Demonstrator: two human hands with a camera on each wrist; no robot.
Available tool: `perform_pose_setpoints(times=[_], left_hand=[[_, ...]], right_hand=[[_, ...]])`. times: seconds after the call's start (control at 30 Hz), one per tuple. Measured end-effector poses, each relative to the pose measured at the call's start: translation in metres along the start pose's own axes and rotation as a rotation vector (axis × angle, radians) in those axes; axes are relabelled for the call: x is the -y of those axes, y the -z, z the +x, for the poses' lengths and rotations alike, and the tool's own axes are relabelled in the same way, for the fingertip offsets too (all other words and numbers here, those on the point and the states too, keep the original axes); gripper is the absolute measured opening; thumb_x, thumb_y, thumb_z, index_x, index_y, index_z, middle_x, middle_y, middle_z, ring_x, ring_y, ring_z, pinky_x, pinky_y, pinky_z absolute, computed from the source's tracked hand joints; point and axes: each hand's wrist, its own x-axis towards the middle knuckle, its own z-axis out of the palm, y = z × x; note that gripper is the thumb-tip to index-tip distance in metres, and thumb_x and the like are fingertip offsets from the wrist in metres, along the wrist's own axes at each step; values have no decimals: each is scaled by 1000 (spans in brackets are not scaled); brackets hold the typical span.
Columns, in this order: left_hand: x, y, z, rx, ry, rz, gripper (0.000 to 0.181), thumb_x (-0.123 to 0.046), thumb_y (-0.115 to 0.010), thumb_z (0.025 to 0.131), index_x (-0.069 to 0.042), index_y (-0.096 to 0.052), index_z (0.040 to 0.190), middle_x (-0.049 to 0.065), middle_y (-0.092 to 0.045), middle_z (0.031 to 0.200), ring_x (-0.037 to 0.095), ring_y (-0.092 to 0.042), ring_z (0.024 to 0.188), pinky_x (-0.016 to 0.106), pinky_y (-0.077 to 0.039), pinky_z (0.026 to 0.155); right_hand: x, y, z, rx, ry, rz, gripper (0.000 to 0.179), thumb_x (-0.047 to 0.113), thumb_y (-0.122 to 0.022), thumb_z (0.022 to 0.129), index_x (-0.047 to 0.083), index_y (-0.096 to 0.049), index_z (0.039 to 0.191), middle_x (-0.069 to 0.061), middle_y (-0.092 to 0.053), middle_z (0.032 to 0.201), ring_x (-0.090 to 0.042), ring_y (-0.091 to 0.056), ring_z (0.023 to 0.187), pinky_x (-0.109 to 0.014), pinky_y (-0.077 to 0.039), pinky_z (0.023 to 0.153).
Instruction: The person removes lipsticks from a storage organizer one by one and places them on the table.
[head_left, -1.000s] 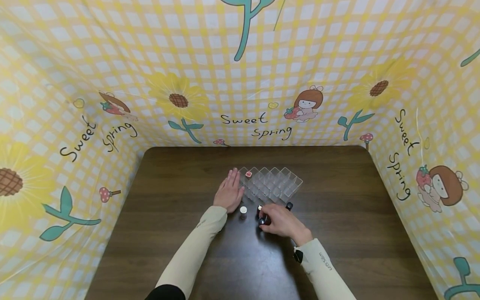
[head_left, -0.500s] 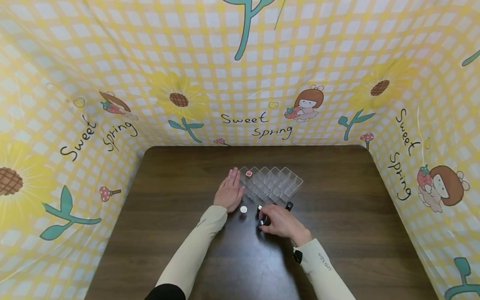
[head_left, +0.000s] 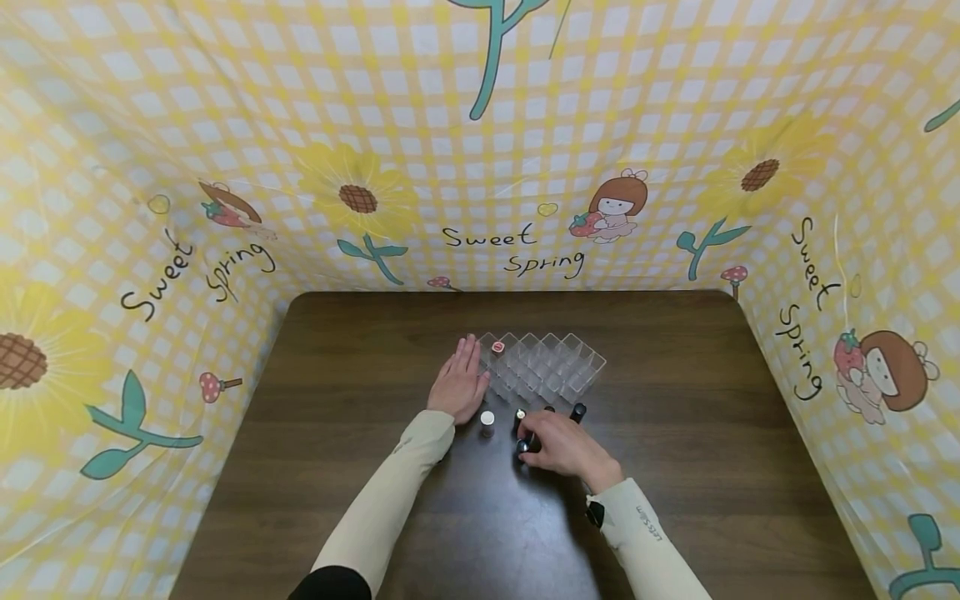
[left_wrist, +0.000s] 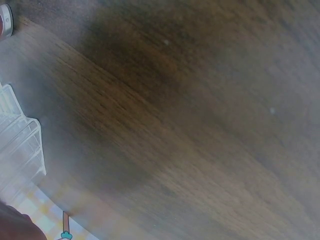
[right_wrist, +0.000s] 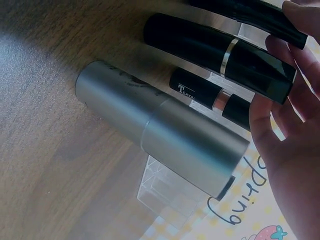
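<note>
My left hand (head_left: 455, 386) lies with straight fingers along the left end of a clear holder with many compartments (head_left: 551, 367); only a sliver of this hand shows in the left wrist view. My right hand (head_left: 562, 446) pinches a dark lipstick tube (head_left: 522, 447) between thumb and fingers, above the table in front of the holder. In the right wrist view, the black tube (right_wrist: 250, 15) at the top lies between the fingertips. Near that hand are a black lipstick with a gold band (right_wrist: 215, 52), a small black lipstick (right_wrist: 197, 90) and a silver tube (right_wrist: 155, 125).
One red-topped tube (head_left: 498, 347) sits in the holder's back left compartment. A pale-topped tube (head_left: 487, 423) stands between the hands. The brown wooden table (head_left: 360, 350) is bordered by a yellow checked cloth (head_left: 480, 192) at the back and sides.
Both hands stay in almost the same place. The dark tube in the right hand has shifted very slightly; the holder has not visibly moved.
</note>
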Motion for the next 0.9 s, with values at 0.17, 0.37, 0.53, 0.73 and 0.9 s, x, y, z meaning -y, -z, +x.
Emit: perform_pose_setpoints(times=[0.17,0.37,0.53,0.73,0.9], left_hand=[[0,1,0,-4,-1,-2,64,-40,-27,104,-5,-14,155,9,-5,164,24,-5,152,40,-18,122],[-1,2,0,7,3,2,64,-40,-28,104,-5,-13,155,9,-5,164,23,-5,152,40,-19,122],[-1,2,0,1,2,6,64,-40,-28,104,-5,-15,155,9,-6,164,24,-6,152,40,-19,121],[-1,2,0,2,0,2,64,-40,-28,104,-5,-15,155,9,-6,164,24,-5,152,40,-19,121],[0,1,0,-5,-4,-6,64,-39,-29,103,-4,-15,155,11,-7,164,25,-6,152,40,-19,121]], right_hand=[[0,-1,0,6,-7,1,23,30,-79,77,19,-64,91,9,-63,89,-7,-53,77,-27,-48,70],[0,-1,-1,16,-10,8,25,30,-79,77,17,-64,93,9,-64,90,-7,-53,77,-27,-48,71],[1,-1,-2,17,-17,16,27,29,-79,77,15,-65,95,7,-64,91,-8,-54,79,-29,-49,72],[1,0,-2,14,-20,16,28,30,-79,77,15,-64,96,6,-64,92,-9,-55,81,-31,-49,74],[2,2,-3,-6,-31,22,28,36,-76,80,16,-65,96,6,-64,94,-9,-57,85,-30,-50,77]])
